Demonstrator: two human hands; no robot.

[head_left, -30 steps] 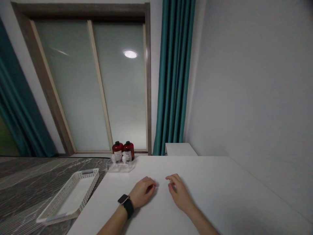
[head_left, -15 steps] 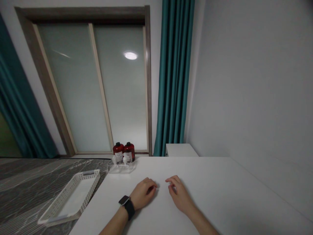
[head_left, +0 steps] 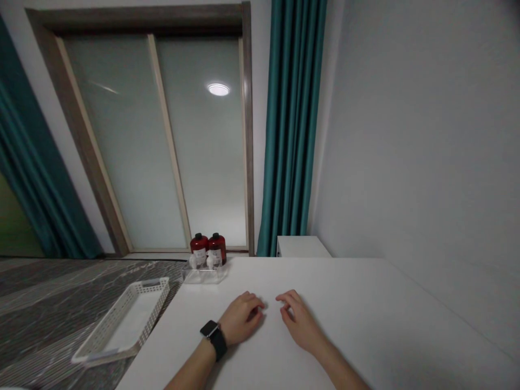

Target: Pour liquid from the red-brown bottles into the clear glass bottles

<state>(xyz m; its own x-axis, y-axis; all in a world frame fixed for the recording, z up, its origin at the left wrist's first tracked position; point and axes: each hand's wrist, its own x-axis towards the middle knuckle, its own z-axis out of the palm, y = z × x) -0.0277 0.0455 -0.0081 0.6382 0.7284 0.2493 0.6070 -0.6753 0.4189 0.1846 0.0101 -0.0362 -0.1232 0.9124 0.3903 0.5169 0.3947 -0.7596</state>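
My left hand (head_left: 242,318) rests on the white table (head_left: 349,314), a black watch (head_left: 214,338) on its wrist. Its fingers curl loosely, with a gap between thumb and fingertips and nothing held there. Just to the right, my right hand (head_left: 299,324) lies on the same tabletop, thumb and forefinger apart and bare. A small space separates the two hands. Beyond my left hand, at the table's far left corner, a clear tray (head_left: 203,277) holds two red bottles with black caps, the left bottle (head_left: 199,242) and the right bottle (head_left: 217,244), and two small white-topped items.
A white perforated basket (head_left: 122,319) sits left of the table, lower than its top, over the grey patterned floor (head_left: 36,309). Behind the table are a white cabinet (head_left: 303,246), a teal curtain (head_left: 290,135) and frosted sliding doors (head_left: 207,157). A wall (head_left: 422,146) runs along the right.
The view has shifted slightly, so the background sits a little higher and farther right. Both hands keep nearly the same pose on the table, the left a touch nearer the right.
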